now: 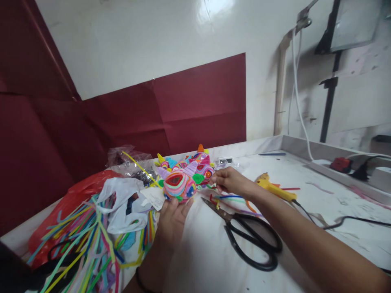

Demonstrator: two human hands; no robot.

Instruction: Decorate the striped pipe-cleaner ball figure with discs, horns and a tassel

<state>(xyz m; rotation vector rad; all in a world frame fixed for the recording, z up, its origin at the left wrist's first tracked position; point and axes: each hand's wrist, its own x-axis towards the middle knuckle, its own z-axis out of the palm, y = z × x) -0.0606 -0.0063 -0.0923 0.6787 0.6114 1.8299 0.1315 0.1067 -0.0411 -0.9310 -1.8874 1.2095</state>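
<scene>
A colourful pipe-cleaner figure, coiled in pink, orange and blue with lilac horn-like points and a green round piece, is at the middle of the table. My left hand grips it from below, the fingertips at its lower edge. To its right, my right hand is closed in a pinch; what sits between its fingertips is too small to tell. More figures of the same sort stand just behind. Black-handled scissors lie below my right hand, with loose pipe-cleaner pieces beside the blades.
Many pipe cleaners spread at left, around a white plastic bag and a red bag. A yellow glue gun with a black cord lies at right. A grey raised edge holds plugs and cables.
</scene>
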